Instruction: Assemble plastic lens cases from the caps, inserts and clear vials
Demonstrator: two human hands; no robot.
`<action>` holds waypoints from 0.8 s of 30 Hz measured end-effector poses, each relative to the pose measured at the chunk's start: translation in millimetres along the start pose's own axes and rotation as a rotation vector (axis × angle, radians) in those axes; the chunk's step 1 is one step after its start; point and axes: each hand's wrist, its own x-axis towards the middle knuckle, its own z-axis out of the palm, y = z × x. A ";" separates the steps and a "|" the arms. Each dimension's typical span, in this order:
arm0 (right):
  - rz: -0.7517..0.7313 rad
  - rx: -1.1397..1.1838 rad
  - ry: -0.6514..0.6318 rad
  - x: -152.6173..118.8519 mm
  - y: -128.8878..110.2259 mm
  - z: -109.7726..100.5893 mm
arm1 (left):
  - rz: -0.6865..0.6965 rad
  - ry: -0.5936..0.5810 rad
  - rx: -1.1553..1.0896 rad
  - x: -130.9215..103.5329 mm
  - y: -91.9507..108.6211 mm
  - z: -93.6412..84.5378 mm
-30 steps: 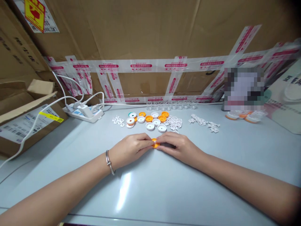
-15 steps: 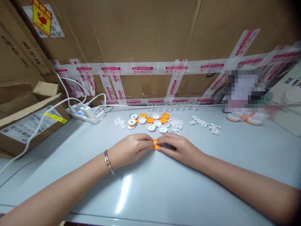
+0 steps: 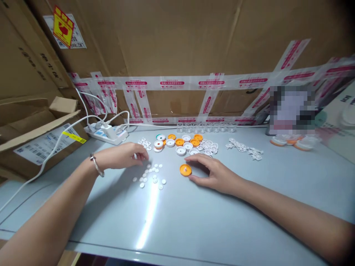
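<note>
An orange round disc (image 3: 185,170) with a small white piece at its centre lies flat on the table. My right hand (image 3: 212,171) curves round its right side, thumb and forefinger at the rim. My left hand (image 3: 131,155) hovers near several small white toothed discs (image 3: 154,177), its fingers bent; whether they pinch anything is hidden. Just behind that hand is a small pile of white pieces (image 3: 144,143). Orange cups (image 3: 179,142) and white cups (image 3: 181,150) are grouped behind the orange disc, beside white openwork pieces (image 3: 208,146).
Clear cups (image 3: 202,128) line the back. A power strip (image 3: 108,136) with white cables and an open cardboard box (image 3: 41,144) stand at the left. More openwork pieces (image 3: 244,146) and orange-based items (image 3: 302,144) lie right. A large taped carton (image 3: 172,37) forms the back.
My left hand has left the orange disc and moved left, uncovering the small toothed discs. My right hand stays beside the orange disc. The view has shifted slightly.
</note>
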 end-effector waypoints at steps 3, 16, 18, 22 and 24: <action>0.003 0.020 -0.028 0.4 0.7 0.2 | -0.003 -0.029 -0.052 2.6 -1.5 2.1; 0.003 0.154 -0.079 1.1 2.3 1.6 | 0.063 -0.089 -0.246 19.4 -11.2 13.0; 0.001 0.143 -0.072 1.1 2.8 1.8 | 0.068 -0.087 -0.261 19.6 -10.8 13.2; 0.002 0.114 -0.052 1.2 3.3 1.9 | 0.076 -0.067 -0.268 20.1 -9.0 13.5; -0.002 0.102 -0.056 1.4 3.5 2.0 | 0.083 -0.057 -0.259 21.0 -8.1 14.0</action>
